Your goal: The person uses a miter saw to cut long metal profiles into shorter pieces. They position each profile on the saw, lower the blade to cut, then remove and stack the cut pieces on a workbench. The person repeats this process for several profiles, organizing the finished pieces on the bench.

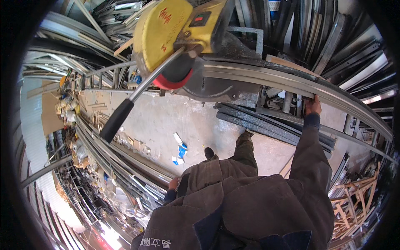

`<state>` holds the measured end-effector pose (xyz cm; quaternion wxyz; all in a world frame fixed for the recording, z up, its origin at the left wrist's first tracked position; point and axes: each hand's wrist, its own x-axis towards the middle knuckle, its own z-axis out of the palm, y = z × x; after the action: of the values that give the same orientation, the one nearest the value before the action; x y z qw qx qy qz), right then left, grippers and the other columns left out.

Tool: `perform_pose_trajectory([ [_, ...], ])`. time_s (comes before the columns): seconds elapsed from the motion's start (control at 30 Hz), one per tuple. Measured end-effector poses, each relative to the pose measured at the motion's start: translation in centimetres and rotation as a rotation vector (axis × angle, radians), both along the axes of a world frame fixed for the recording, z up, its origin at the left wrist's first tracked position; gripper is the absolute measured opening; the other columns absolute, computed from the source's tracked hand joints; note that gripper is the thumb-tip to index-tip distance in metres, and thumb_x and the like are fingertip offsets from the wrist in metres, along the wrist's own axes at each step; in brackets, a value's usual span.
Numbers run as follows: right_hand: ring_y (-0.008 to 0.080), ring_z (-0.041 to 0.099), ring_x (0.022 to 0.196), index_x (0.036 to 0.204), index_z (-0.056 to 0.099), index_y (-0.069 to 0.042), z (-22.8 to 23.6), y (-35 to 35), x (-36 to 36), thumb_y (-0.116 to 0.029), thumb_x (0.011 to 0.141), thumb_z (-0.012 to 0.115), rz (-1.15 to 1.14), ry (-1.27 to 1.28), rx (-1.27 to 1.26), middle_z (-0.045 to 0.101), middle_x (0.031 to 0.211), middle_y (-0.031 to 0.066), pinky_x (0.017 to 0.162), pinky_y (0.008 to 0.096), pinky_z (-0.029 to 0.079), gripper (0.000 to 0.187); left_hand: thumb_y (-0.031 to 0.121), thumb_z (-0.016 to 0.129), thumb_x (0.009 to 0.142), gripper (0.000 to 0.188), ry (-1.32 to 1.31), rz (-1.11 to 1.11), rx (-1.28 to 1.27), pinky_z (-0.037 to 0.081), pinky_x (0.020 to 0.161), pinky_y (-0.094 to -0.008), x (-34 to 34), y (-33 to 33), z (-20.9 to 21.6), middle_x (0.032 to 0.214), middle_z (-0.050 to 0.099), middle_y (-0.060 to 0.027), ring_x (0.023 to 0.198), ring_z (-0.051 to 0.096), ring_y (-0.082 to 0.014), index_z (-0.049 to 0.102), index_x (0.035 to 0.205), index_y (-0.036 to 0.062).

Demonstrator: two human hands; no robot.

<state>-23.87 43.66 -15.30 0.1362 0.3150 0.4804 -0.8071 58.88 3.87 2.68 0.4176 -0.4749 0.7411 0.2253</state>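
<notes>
A long grey metal profile (266, 79) lies across the bed of a yellow cut-off saw (162, 37) and runs off to the right. At its near edge, right of the saw, my right hand (313, 106) grips the profile, its fingers partly hidden at the edge. My left hand (173, 183) hangs low beside my jacket, away from the saw; its fingers are mostly hidden. The saw's black-gripped lever (118, 118) slants down toward the left, and no hand is on it. The saw head stands raised above the bed.
Below the profile, dark metal bars (258, 123) rest on the support frame. Stacks of profiles (329, 41) crowd the back right, with more along the left (121, 171). Blue-and-white scraps (181, 151) lie on the concrete floor. Wooden frames (358, 200) are at the lower right.
</notes>
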Motion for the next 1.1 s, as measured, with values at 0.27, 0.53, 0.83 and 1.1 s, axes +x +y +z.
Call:
perform_pose_trajectory([
  [0.27, 0.0221, 0.062, 0.101, 0.124, 0.058, -0.006, 2.2, 7.0, 15.4, -0.019, 0.094, 0.064, 0.116, -0.039, 0.003, 0.065, 0.113, 0.0074, 0.088, 0.0387, 0.051, 0.034, 0.037, 0.078, 0.078, 0.08, 0.815, -0.227, -0.299, 0.031, 0.113, -0.0501, -27.6, 5.6, 10.8, 0.143, 0.042, -0.0202, 0.137, 0.033, -0.0414, 0.042, 0.142, 0.005],
  [0.53, 0.0224, 0.067, 0.094, 0.114, 0.065, -0.004, 12.7, 9.4, 35.3, -0.039, 0.097, 0.057, 0.51, -0.121, -0.18, 0.071, 0.103, 0.0091, 0.087, 0.037, 0.054, 0.04, 0.044, 0.077, 0.074, 0.093, 0.835, -0.436, -0.435, 0.015, 0.118, -0.0567, -15.6, 4.9, 10.0, 0.157, 0.022, -0.0208, 0.146, 0.015, -0.0438, 0.033, 0.151, 0.0162],
  [0.83, 0.0221, 0.062, 0.086, 0.137, 0.051, -0.004, 17.4, 6.7, 46.0, -0.047, 0.094, 0.061, 0.846, 0.166, -0.097, 0.066, 0.107, 0.0093, 0.078, 0.0417, 0.05, 0.061, 0.025, 0.073, 0.074, 0.091, 1.05, -0.033, -0.806, 0.024, 0.117, -0.0516, 5.6, 4.3, 12.4, 0.152, 0.029, -0.0194, 0.142, 0.026, -0.042, 0.027, 0.151, 0.0101],
  [1.1, 0.0153, 0.054, 0.071, 0.114, 0.056, 0.007, 30.8, -5.7, 52.3, -0.031, 0.095, 0.064, 0.998, 0.703, 0.179, 0.064, 0.094, 0.0127, 0.06, 0.0332, 0.044, 0.043, 0.021, 0.077, 0.074, 0.096, 1.052, 0.339, -0.735, 0.046, 0.101, -0.0506, 17.8, 4.2, 9.4, 0.147, 0.029, -0.0209, 0.129, 0.04, -0.0454, 0.022, 0.153, 0.0194],
])
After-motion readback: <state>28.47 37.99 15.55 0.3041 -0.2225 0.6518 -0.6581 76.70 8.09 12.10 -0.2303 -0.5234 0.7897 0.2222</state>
